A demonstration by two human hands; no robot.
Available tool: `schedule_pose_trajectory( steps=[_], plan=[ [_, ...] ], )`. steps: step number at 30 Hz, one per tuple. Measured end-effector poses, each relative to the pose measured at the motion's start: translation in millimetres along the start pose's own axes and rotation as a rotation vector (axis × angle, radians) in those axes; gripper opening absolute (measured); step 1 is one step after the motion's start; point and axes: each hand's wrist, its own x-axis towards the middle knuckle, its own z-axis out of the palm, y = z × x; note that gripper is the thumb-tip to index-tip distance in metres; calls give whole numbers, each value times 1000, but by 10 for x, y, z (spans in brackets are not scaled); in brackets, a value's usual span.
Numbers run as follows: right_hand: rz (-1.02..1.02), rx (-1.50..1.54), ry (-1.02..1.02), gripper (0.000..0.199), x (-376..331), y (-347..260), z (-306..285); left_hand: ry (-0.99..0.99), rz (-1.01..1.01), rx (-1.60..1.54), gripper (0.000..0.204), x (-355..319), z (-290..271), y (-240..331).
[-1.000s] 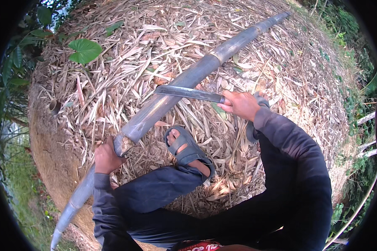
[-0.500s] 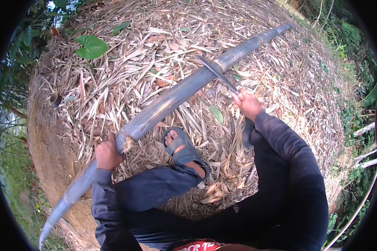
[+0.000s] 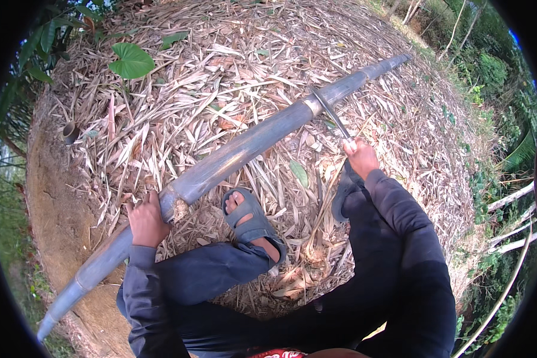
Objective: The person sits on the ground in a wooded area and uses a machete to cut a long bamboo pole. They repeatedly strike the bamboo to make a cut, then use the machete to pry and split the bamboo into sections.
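Note:
A long grey bamboo pole (image 3: 238, 154) lies slantwise across the ground, from lower left to upper right. My left hand (image 3: 147, 222) is wrapped round it just left of a thick, pale node, the thumb side against the pole. In my right hand (image 3: 361, 157) is the handle of a machete (image 3: 334, 114). Its narrow dark blade lies across the pole just beyond another node, the tip reaching past the far side. Whether the edge bites into the bamboo I cannot tell. Much of the handle is hidden by my fingers.
Dry bamboo leaves (image 3: 221, 77) cover the ground. My sandalled foot (image 3: 250, 224) stands close to the pole's near side, the other under my right forearm. A broad green leaf (image 3: 131, 61) and a cut bamboo stub (image 3: 70, 132) are at the left; bushes (image 3: 492, 71) rise at the right.
The machete blade has shifted right along the pole, from one side of the upper node to the other. My left hand keeps hold of the pole. The whole view has tilted slightly.

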Motion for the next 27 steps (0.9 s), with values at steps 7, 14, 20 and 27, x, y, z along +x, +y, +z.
schedule_pose_trajectory(
  steps=[7, 14, 20, 27],
  plan=[
    [-100, 82, -122, 45, -101, -485, -273, -129, -15, -42, 84, 124, 39, -157],
    [-20, 224, -38, 49, -141, -543, -157, -242, -21, -109, 90, 279, -82, -292],
    [-285, 202, -112, 47, -142, -1016, -251, -401, 22, -197, 101, 542, -166, -463],
    [-29, 225, -133, 48, 36, -910, -233, -638, 24, -488, 96, 762, -228, -496]
  ],
)
